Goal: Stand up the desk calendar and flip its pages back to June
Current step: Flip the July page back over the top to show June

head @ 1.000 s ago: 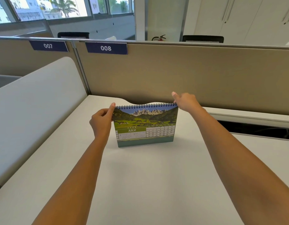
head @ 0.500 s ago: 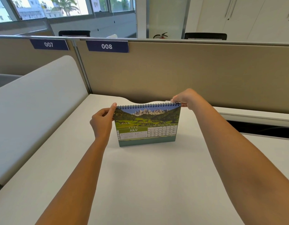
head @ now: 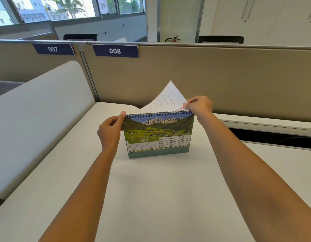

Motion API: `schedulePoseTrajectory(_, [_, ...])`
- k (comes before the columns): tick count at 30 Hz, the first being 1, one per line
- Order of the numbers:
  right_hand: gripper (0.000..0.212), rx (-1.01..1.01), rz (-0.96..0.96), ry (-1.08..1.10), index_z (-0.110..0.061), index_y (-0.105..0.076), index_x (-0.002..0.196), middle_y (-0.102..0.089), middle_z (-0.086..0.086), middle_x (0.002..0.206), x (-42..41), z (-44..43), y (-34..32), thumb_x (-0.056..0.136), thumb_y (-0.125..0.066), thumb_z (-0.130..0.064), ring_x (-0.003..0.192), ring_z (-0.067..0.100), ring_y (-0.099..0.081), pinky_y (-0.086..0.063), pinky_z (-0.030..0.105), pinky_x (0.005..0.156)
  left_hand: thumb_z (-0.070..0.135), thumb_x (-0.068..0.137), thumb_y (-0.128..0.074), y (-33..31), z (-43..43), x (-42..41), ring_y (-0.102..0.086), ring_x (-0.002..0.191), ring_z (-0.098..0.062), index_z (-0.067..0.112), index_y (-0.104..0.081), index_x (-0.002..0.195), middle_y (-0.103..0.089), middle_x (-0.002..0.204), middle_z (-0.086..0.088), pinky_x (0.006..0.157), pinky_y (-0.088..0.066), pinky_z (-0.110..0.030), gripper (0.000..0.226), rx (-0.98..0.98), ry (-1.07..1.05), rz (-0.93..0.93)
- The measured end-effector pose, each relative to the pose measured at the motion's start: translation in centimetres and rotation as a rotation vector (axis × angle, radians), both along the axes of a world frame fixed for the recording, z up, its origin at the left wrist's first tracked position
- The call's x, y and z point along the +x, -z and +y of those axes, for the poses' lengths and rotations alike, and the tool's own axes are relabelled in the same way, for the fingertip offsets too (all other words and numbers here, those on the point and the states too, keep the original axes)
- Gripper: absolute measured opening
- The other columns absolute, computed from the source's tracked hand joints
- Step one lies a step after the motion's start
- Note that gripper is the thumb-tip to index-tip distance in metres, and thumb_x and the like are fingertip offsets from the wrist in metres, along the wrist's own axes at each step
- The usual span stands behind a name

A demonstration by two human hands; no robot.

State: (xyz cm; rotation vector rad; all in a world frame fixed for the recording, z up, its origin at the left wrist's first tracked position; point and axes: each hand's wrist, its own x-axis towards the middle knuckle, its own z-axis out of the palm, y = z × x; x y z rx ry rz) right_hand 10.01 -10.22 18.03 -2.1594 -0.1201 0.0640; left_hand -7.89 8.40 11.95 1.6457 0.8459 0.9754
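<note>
Calendar (head: 159, 135): upright at frame centre on desk (head: 151, 198), front showing JULY.
Left hand (head: 110, 131): pinching the upper left corner, steadying.
Right hand (head: 200, 106): gripping a lifted page (head: 166, 98) at the upper right.
Advice: bring page forward over the coil slowly; brace stand against tipping.

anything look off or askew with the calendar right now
Nothing looks damaged. The desk calendar stands upright on the desk, showing July. One page sticks up bent behind the spiral binding, pinched by the right hand, so it is mid-flip rather than out of place. The left hand steadies the calendar's left edge.
</note>
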Motion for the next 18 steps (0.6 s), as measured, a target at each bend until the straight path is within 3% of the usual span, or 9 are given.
schedulePoseTrajectory(3, [0.014, 0.081, -0.039, -0.012, -0.019, -0.056, 0.087, -0.068, 0.006, 0.105, -0.4, -0.3, 0.0, 0.084, -0.067, -0.027, 0.088, 0.017, -0.058, -0.057, 0.036, 0.078, 0.049, 0.082, -0.06, 0.0, 0.2, 0.1, -0.066, 0.082, -0.016, 0.009, -0.068, 0.104, -0.071, 0.094, -0.006, 0.066, -0.051, -0.017, 0.046, -0.009, 0.007, 0.01])
schedulePoseTrajectory(8, [0.014, 0.326, -0.053, -0.134, -0.017, -0.05, 0.1, -0.06, 0.0, 0.105, -1.4, -1.3, -0.5, 0.089, -0.06, -0.016, 0.091, 0.014, -0.058, -0.05, 0.019, 0.058, 0.045, 0.087, -0.056, -0.1, 0.0, 0.0, -0.064, 0.084, -0.018, 0.011, -0.066, 0.106, -0.07, 0.1, -0.007, 0.066, -0.05, -0.018, 0.041, 0.013, 0.019, 0.016])
schedulePoseTrajectory(12, [0.027, 0.385, 0.014, -0.305, -0.012, -0.048, 0.122, -0.058, 0.001, 0.113, -1.7, -2.9, -0.5, 0.096, -0.047, -0.011, 0.103, 0.016, -0.055, -0.049, 0.019, 0.067, 0.041, 0.094, -0.045, -0.2, -0.5, -0.2, -0.063, 0.08, -0.019, 0.015, -0.063, 0.09, -0.067, 0.089, -0.006, 0.065, -0.048, -0.018, 0.032, 0.015, 0.023, 0.023])
schedulePoseTrajectory(15, [0.02, 0.374, 0.037, -0.407, -0.019, -0.055, 0.113, -0.06, 0.003, 0.113, -2.3, -4.1, -0.4, 0.098, -0.043, -0.014, 0.108, 0.021, -0.054, -0.044, 0.028, 0.082, 0.038, 0.097, -0.04, 0.0, -0.7, -0.3, -0.063, 0.081, -0.021, 0.015, -0.061, 0.092, -0.066, 0.09, -0.007, 0.077, -0.052, -0.029, 0.031, -0.024, 0.002, 0.023])
schedulePoseTrajectory(18, [0.017, 0.357, 0.005, -0.52, -0.024, -0.058, 0.103, -0.058, 0.002, 0.117, -2.7, -5.3, 0.0, 0.097, -0.045, -0.014, 0.102, 0.015, -0.052, -0.039, 0.022, 0.078, 0.039, 0.097, -0.038, 0.1, -0.5, -0.4, -0.064, 0.081, -0.022, 0.015, -0.064, 0.098, -0.067, 0.092, -0.007, 0.086, -0.053, -0.038, 0.036, -0.06, 0.016, 0.027])
